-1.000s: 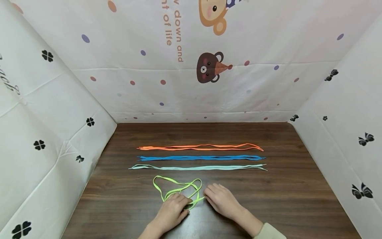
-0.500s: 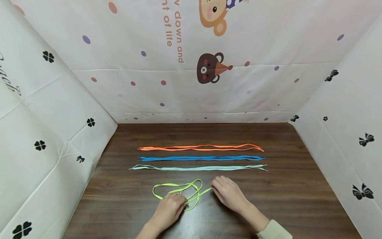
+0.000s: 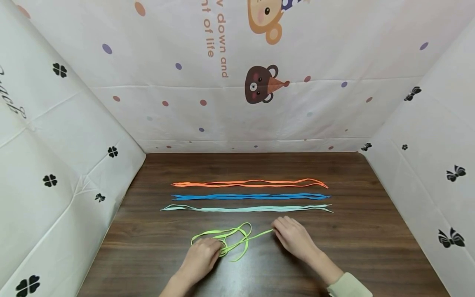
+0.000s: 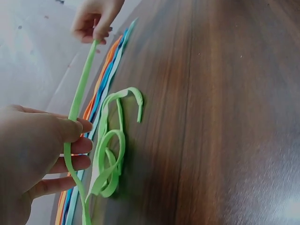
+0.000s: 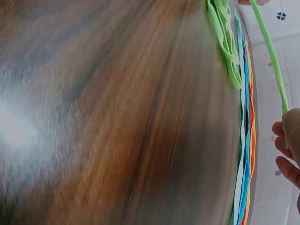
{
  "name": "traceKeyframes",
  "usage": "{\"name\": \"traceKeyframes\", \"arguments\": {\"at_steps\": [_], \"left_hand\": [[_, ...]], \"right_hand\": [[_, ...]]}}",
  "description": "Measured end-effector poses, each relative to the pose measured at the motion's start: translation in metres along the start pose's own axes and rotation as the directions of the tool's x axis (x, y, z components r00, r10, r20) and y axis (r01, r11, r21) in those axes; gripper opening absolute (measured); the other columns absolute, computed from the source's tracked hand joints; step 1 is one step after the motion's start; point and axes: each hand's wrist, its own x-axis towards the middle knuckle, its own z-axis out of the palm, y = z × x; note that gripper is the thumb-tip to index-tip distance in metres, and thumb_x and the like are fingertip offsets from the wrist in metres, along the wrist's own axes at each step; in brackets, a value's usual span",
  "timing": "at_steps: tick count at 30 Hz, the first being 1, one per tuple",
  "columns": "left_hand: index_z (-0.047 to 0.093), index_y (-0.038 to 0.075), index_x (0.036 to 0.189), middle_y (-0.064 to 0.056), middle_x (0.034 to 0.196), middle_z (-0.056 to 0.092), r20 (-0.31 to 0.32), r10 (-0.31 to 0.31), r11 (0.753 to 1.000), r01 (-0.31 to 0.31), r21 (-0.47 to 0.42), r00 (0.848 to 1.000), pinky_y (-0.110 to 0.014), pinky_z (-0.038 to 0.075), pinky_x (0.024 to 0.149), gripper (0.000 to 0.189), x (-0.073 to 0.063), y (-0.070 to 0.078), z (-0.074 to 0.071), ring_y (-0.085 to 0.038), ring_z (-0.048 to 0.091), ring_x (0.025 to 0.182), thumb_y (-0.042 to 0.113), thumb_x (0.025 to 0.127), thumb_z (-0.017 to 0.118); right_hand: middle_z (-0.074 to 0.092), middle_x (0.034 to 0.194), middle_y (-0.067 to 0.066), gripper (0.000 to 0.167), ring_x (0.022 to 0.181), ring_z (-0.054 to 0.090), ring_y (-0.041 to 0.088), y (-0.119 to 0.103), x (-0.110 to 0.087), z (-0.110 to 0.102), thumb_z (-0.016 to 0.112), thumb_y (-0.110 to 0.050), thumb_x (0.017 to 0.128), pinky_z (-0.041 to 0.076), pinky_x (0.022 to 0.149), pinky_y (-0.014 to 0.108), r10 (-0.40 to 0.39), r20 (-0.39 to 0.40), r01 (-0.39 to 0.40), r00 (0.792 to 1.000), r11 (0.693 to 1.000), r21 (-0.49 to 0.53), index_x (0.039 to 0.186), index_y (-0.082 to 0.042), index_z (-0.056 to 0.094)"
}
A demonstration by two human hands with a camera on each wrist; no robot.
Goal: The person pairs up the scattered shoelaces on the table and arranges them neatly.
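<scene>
A yellow-green shoelace (image 3: 243, 233) lies in loose loops near the front of the table. My left hand (image 3: 202, 256) pinches it between thumb and forefinger, the other fingers spread apart, as the left wrist view shows. My right hand (image 3: 293, 236) pinches the lace near one end, to the right of the loops. Between the two hands the lace runs in a straight, raised stretch (image 4: 83, 84). The loose coils (image 4: 110, 159) rest on the wood below that stretch, one free end curling to the side.
Behind the hands, three folded laces lie in parallel rows: pale mint (image 3: 252, 209), blue (image 3: 248, 196) and orange (image 3: 245, 183). They rest on a dark wooden table (image 3: 371, 247). White printed cloth (image 3: 315, 115) walls in the back and both sides.
My right hand has moved right and slightly away, drawing out more of the yellow-green lace. My left hand has shifted left, and the loops have changed shape.
</scene>
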Motion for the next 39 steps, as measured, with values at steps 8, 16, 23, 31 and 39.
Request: {"name": "traceKeyframes", "arguments": {"at_steps": [8,16,23,31,39], "left_hand": [[0.067,0.016,0.079,0.011,0.075,0.060,-0.004,-0.029,0.999,0.029,0.023,1.000,-0.026,0.045,0.059,0.013,-0.003,-0.008,-0.010,-0.007,0.058,0.069,0.011,0.070,0.074],[0.067,0.016,0.079,0.012,0.073,0.059,0.006,-0.077,0.996,0.076,0.052,0.997,-0.024,0.045,0.058,0.012,-0.005,-0.015,-0.018,-0.006,0.057,0.066,0.011,0.071,0.074],[0.065,0.018,0.076,0.013,0.071,0.055,0.006,-0.111,0.991,0.110,0.072,0.994,-0.023,0.042,0.056,0.012,-0.005,-0.019,-0.021,-0.005,0.051,0.062,0.013,0.071,0.075],[0.062,0.020,0.072,0.014,0.067,0.050,-0.016,-0.135,0.983,0.136,0.121,0.991,-0.024,0.043,0.056,0.014,-0.005,-0.027,-0.025,-0.004,0.047,0.060,0.015,0.073,0.075],[0.063,0.020,0.071,0.013,0.067,0.050,-0.014,-0.154,0.975,0.154,0.160,0.988,-0.025,0.043,0.058,0.013,-0.007,-0.037,-0.031,-0.005,0.047,0.061,0.015,0.072,0.075]], "right_hand": [[0.059,0.085,-0.003,0.010,0.073,0.052,0.013,0.014,-0.005,-0.009,0.060,-0.011,0.086,0.046,0.064,0.028,0.013,-0.021,-0.013,1.000,1.000,-0.013,0.095,-0.010,0.065],[0.058,0.086,-0.002,0.016,0.076,0.053,0.016,0.026,-0.011,-0.018,0.049,-0.016,0.094,0.047,0.066,0.031,0.056,-0.009,-0.057,0.998,0.997,-0.044,0.091,-0.011,0.064],[0.057,0.087,-0.001,0.010,0.080,0.054,0.018,0.034,-0.014,-0.026,0.054,-0.012,0.089,0.046,0.068,0.034,0.080,-0.020,-0.081,0.997,0.995,-0.058,0.090,-0.010,0.064],[0.057,0.085,-0.001,0.011,0.078,0.054,0.019,0.044,-0.021,-0.032,0.059,-0.007,0.080,0.046,0.068,0.035,0.110,-0.040,-0.113,0.993,0.990,-0.083,0.090,-0.010,0.064],[0.058,0.085,0.001,0.014,0.080,0.057,0.021,0.054,-0.029,-0.036,0.062,-0.005,0.076,0.047,0.070,0.038,0.136,-0.064,-0.142,0.989,0.985,-0.098,0.089,-0.009,0.063]]}}
